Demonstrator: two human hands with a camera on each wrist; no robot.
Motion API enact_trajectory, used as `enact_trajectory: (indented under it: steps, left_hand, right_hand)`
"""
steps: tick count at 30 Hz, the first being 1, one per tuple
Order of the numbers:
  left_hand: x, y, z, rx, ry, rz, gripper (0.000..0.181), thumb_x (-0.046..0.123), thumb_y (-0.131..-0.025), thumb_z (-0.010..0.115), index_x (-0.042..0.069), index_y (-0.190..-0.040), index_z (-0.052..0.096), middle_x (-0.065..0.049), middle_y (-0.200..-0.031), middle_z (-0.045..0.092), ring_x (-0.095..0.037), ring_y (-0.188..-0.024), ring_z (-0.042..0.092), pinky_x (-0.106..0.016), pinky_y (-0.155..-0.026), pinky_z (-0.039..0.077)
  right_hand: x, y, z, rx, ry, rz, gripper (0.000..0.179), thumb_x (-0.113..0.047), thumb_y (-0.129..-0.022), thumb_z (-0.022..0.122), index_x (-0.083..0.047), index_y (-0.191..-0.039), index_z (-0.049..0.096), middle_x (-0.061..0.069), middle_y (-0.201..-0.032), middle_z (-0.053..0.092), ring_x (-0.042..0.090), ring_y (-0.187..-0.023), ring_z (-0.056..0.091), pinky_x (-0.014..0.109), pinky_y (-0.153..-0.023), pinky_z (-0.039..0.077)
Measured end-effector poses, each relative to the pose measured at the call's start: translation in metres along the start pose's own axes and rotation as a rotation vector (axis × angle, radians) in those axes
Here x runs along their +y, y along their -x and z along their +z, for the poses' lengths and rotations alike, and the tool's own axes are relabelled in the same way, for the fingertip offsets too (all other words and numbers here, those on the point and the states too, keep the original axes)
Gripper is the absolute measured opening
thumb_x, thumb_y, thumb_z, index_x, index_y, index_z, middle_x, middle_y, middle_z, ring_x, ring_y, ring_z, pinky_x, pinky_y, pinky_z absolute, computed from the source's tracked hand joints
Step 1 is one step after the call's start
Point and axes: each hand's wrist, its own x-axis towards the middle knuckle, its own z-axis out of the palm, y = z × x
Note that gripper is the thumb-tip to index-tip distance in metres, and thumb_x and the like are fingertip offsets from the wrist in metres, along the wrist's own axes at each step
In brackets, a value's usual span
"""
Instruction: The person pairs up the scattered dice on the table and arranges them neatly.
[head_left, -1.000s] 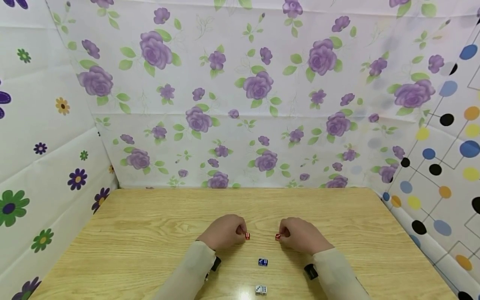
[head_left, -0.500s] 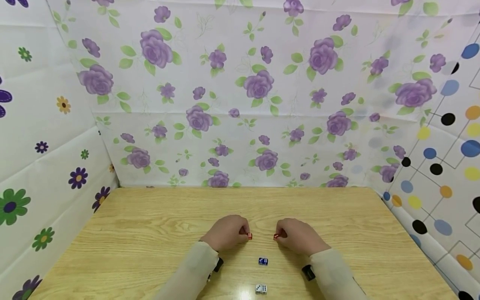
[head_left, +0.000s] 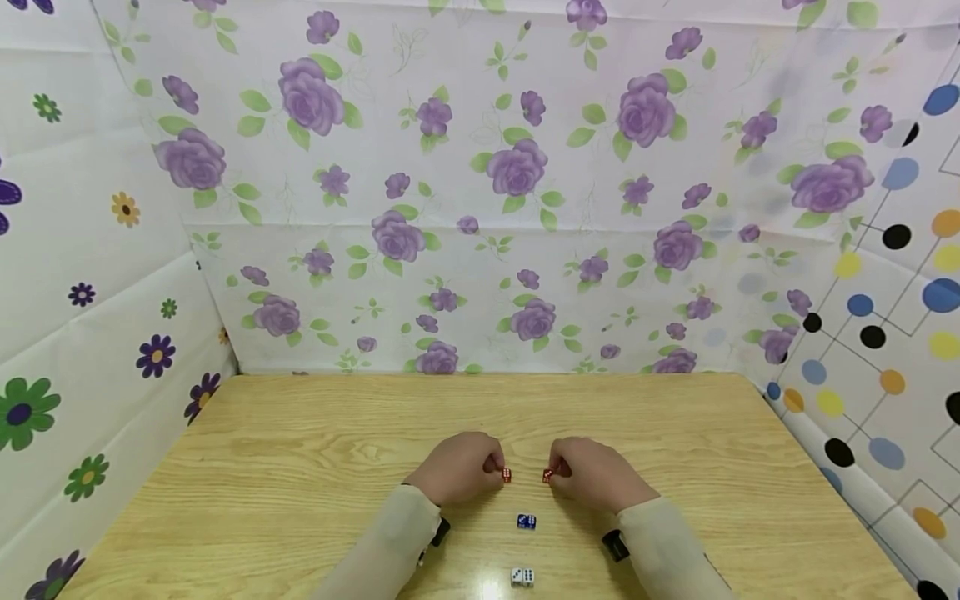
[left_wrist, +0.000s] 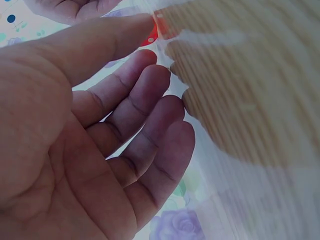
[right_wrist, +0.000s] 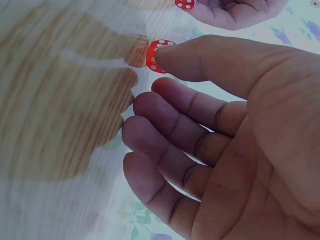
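Note:
My left hand (head_left: 461,468) pinches a small red die (head_left: 507,475) with white dots between thumb and fingertips, low at the wooden table. Opposite it, my right hand (head_left: 596,473) pinches a second red die (head_left: 547,476) in the same way. A short gap separates the two red dice. In the left wrist view the thumb covers much of the red die (left_wrist: 151,38). The right wrist view has the thumb against its red die (right_wrist: 159,56). Nearer the body, two blue dice (head_left: 527,522) lie side by side, and closer still are two white dice (head_left: 522,577).
The wooden table (head_left: 315,467) ends at a flowered cloth wall (head_left: 457,292) behind. Patterned cloth also hangs at the left and right sides. A black wrist strap piece (head_left: 617,545) shows below the right sleeve.
Both hands have moved inward, the left one to the right and the right one to the left. The red dice have come closer together. The blue and white dice have stayed put.

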Motion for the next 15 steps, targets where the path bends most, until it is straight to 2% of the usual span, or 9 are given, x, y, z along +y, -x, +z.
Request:
enact_trajectory:
  steps: [6, 15]
  left_hand:
    - [-0.0002, -0.0009, 0.0009, 0.003, 0.000, -0.001, 0.008, 0.028, -0.086, 0.070, 0.025, -0.081, 0.064, 0.016, -0.076, 0.055, -0.001, -0.069, 0.051, -0.023, -0.065, 0.046]
    - [0.0057, -0.0017, 0.0027, 0.002, -0.046, 0.006, 0.010, 0.030, -0.085, 0.072, 0.025, -0.081, 0.063, 0.017, -0.076, 0.055, -0.001, -0.069, 0.050, -0.023, -0.066, 0.046]
  right_hand:
    - [-0.0003, -0.0015, 0.0015, 0.004, 0.010, -0.008, 0.009, -0.024, -0.085, 0.071, -0.022, -0.082, 0.063, -0.014, -0.071, 0.054, 0.006, -0.061, 0.048, 0.028, -0.058, 0.040]
    - [-0.0022, -0.0033, 0.0054, 0.012, 0.042, -0.027, 0.010, -0.024, -0.085, 0.071, -0.023, -0.081, 0.062, -0.014, -0.070, 0.052, 0.006, -0.061, 0.046, 0.028, -0.059, 0.040]
